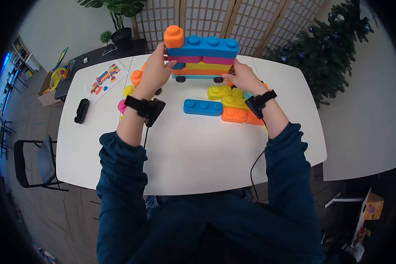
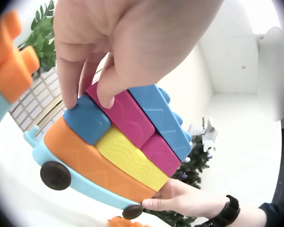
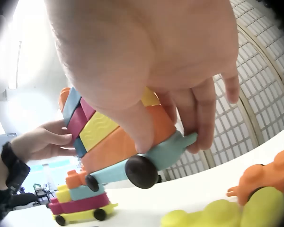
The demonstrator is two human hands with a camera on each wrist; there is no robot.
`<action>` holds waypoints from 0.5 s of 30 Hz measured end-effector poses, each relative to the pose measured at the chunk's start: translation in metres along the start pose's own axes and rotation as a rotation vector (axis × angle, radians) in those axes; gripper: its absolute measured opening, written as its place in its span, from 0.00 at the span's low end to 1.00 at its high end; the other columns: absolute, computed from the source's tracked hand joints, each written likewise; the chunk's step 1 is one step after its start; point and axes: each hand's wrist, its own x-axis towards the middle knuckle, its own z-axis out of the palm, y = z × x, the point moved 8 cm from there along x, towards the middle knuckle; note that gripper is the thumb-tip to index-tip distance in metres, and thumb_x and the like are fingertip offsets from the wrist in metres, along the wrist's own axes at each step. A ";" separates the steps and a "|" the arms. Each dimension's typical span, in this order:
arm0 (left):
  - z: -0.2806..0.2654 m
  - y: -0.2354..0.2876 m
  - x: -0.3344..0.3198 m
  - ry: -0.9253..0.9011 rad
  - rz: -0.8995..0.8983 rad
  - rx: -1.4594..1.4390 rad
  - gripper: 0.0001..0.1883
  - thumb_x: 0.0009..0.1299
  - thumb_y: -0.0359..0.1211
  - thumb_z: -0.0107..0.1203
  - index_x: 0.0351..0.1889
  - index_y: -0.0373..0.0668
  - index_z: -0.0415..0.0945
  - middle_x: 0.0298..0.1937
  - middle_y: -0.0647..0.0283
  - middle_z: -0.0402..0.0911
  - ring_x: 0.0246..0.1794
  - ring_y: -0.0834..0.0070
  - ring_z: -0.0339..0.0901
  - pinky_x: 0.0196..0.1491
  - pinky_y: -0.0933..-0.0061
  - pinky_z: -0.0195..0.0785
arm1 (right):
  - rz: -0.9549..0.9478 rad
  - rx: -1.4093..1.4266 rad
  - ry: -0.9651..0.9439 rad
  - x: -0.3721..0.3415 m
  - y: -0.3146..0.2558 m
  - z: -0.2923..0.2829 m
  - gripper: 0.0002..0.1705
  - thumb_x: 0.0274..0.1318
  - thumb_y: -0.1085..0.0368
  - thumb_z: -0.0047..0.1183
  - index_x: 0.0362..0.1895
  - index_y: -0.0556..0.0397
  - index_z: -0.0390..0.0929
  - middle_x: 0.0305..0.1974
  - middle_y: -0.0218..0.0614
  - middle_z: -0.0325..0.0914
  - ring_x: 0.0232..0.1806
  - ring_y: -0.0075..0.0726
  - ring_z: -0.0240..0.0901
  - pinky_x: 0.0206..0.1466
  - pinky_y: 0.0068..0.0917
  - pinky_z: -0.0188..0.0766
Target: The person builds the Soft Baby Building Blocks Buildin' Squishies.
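Note:
A stacked block vehicle with a blue top block (image 1: 202, 49) stands upright between the hands, with magenta, yellow and orange layers on a light-blue wheeled base (image 3: 168, 153). Fingers and thumb of my left hand (image 1: 156, 72) (image 2: 128, 42) grip its left end, around the magenta block (image 2: 128, 118) and the small dark-blue block (image 2: 87, 120). My right hand (image 1: 246, 78) (image 3: 151, 61) pinches the lower right end, its thumb on the orange block (image 3: 111, 151) just above a black wheel (image 3: 141, 171). An orange block (image 1: 174, 37) tops the left end. Whether the wheels touch the table cannot be told.
A blue block (image 1: 202, 107) and yellow blocks (image 1: 219, 92) lie on the white table (image 1: 193, 154), beside orange ones (image 1: 234, 115). Another wheeled block vehicle (image 3: 83, 203) stands left of the hands. A picture sheet (image 1: 105, 81) and a black object (image 1: 81, 111) lie far left.

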 end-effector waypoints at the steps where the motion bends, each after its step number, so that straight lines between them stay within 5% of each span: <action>1: 0.006 -0.016 0.004 0.036 -0.054 0.044 0.26 0.69 0.23 0.62 0.64 0.37 0.66 0.51 0.48 0.82 0.52 0.53 0.82 0.53 0.58 0.76 | -0.002 0.002 -0.002 0.009 0.006 0.009 0.33 0.61 0.55 0.64 0.65 0.53 0.68 0.48 0.50 0.86 0.53 0.55 0.82 0.64 0.51 0.71; 3: 0.018 -0.035 0.009 0.010 -0.100 0.061 0.23 0.70 0.23 0.62 0.61 0.38 0.66 0.54 0.48 0.82 0.55 0.54 0.82 0.55 0.58 0.76 | 0.002 -0.074 -0.003 0.024 0.018 0.023 0.32 0.60 0.55 0.64 0.65 0.50 0.69 0.50 0.47 0.86 0.56 0.54 0.81 0.73 0.65 0.55; 7: 0.039 -0.066 0.012 0.004 -0.105 0.035 0.24 0.69 0.23 0.62 0.62 0.37 0.67 0.51 0.46 0.82 0.52 0.49 0.81 0.54 0.56 0.75 | 0.052 -0.072 -0.063 0.040 0.036 0.046 0.33 0.59 0.55 0.64 0.65 0.50 0.69 0.50 0.43 0.87 0.58 0.54 0.79 0.75 0.73 0.43; 9: 0.039 -0.066 0.010 -0.011 -0.112 0.021 0.25 0.69 0.23 0.62 0.62 0.37 0.67 0.51 0.46 0.82 0.52 0.49 0.81 0.54 0.55 0.75 | 0.077 -0.099 -0.132 0.038 0.036 0.053 0.32 0.57 0.58 0.68 0.63 0.54 0.72 0.53 0.48 0.85 0.54 0.53 0.82 0.62 0.42 0.76; 13: 0.043 -0.066 0.007 -0.099 -0.215 0.077 0.28 0.72 0.26 0.62 0.68 0.39 0.65 0.58 0.48 0.81 0.56 0.56 0.83 0.57 0.60 0.78 | 0.070 -0.134 -0.168 0.038 0.044 0.057 0.31 0.56 0.58 0.69 0.61 0.54 0.74 0.53 0.47 0.85 0.55 0.52 0.82 0.62 0.41 0.76; 15: 0.045 -0.069 0.005 -0.120 -0.238 0.070 0.29 0.72 0.26 0.62 0.70 0.39 0.65 0.58 0.47 0.81 0.55 0.57 0.83 0.57 0.60 0.78 | 0.106 -0.052 -0.207 0.038 0.053 0.063 0.36 0.56 0.54 0.67 0.66 0.48 0.68 0.52 0.41 0.86 0.59 0.52 0.79 0.75 0.72 0.43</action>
